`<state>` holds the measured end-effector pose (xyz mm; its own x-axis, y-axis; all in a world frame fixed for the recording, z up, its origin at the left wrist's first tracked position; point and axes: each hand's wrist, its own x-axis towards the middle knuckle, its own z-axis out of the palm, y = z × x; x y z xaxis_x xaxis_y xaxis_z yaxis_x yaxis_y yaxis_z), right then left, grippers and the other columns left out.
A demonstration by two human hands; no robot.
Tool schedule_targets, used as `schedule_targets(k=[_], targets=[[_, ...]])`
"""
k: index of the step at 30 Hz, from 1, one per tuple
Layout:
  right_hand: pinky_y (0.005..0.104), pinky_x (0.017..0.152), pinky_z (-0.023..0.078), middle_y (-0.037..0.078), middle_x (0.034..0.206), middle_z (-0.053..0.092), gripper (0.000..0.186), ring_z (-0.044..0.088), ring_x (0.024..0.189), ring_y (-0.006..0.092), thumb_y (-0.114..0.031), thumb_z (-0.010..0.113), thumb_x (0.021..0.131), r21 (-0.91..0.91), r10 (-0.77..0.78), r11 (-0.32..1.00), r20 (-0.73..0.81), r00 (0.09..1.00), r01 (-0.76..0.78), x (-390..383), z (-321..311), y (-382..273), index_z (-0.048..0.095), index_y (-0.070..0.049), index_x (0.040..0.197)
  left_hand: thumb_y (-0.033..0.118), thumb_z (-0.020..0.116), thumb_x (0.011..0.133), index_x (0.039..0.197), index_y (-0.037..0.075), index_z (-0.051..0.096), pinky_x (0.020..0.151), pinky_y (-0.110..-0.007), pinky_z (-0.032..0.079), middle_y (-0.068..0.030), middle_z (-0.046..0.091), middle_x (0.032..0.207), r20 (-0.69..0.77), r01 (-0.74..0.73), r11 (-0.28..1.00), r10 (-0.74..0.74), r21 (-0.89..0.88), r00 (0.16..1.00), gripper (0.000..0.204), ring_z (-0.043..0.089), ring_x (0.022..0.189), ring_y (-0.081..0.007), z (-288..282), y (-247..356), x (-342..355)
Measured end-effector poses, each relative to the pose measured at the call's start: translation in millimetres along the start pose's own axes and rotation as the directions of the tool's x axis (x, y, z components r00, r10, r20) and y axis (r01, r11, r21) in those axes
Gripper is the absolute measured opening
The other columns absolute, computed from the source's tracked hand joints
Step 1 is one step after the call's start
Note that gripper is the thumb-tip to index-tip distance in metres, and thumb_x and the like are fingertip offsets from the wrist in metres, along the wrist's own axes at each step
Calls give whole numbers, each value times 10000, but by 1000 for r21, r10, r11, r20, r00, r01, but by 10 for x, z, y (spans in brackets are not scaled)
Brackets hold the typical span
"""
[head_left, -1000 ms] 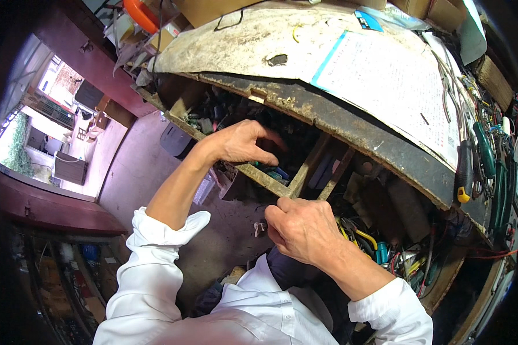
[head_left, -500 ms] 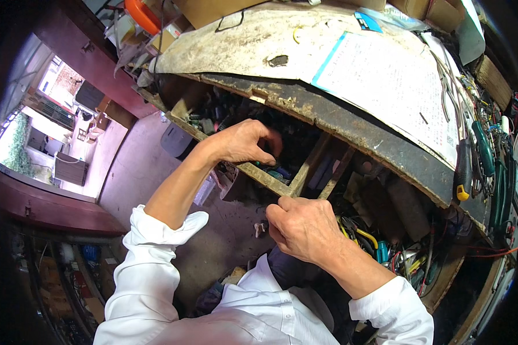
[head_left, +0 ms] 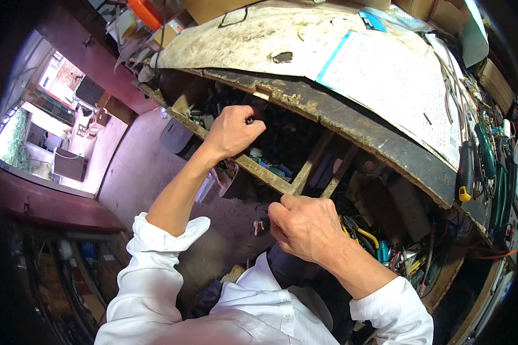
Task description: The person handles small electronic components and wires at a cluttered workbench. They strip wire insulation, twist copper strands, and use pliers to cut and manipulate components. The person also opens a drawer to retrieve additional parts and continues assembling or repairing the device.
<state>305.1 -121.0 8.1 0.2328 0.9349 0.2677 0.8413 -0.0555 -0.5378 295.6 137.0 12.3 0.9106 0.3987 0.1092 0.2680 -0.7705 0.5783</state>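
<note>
A wooden drawer (head_left: 265,175) stands pulled out from under the workbench, its dark inside filled with small parts. My left hand (head_left: 231,133) is over the drawer's left part, thumb and fingers curled together in a pinch. Whatever is between those fingertips is too small and dark to name. My right hand (head_left: 306,227) is closed round the drawer's front edge, near the place where a wooden divider (head_left: 312,164) meets it. Small green and blue pieces (head_left: 279,171) lie just behind the front board.
On the workbench (head_left: 380,138) rest a stained sheet (head_left: 236,49) and a handwritten paper (head_left: 391,92). Screwdrivers (head_left: 466,172) and other hand tools crowd its right end. Yellow-handled pliers (head_left: 369,237) lie among tools right of my right hand. A grey bin (head_left: 177,138) stands on the floor.
My left hand has moved left and slightly farther away over the drawer, uncovering the small pieces behind the front board. My right hand has stayed on the drawer edge.
</note>
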Motion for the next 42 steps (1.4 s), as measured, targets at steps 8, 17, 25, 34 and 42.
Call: schedule_targets(k=[8,17,25,34,42], targets=[[418,494,487,79,705,575,159,641,633,284,-106,715,699,17,-19,1000,-120,993,22,-2,76,13,562,-81,733,234,639,720,895,36,773,803,-496,558,-280,683,831,242,-41,935,-49,352,969,296,679,841,-459,-50,223,-21],[418,493,488,72,699,575,160,642,631,280,-109,721,688,5,-17,1000,-112,994,18,8,67,3,570,-86,734,267,691,761,1039,156,802,834,-467,572,-239,720,906,432,-156,912,-25,379,901,320,698,888,-411,-32,321,17],[429,544,524,104,742,602,169,673,689,298,-128,730,726,-19,-7,1000,-38,999,6,-11,21,-5,588,-63,789,287,641,790,876,2,734,800,-489,561,-300,683,887,236,-39,935,-49,354,971,312,682,876,-454,-54,372,-9],[432,552,525,101,752,610,159,677,707,300,-135,725,732,-4,-24,1000,-60,998,24,-22,29,9,593,-69,790,256,671,867,733,-72,518,550,-383,386,-149,417,598,-262,21,983,-70,-185,963,385,392,581,-143,-30,-235,63],[416,502,485,66,706,589,132,650,663,281,-104,712,710,23,-29,999,-141,990,33,-12,72,21,586,-98,748,254,717,840,881,-37,679,599,-353,476,-191,609,685,-198,-48,999,45,-14,979,296,553,581,-226,-228,-560,-54]])
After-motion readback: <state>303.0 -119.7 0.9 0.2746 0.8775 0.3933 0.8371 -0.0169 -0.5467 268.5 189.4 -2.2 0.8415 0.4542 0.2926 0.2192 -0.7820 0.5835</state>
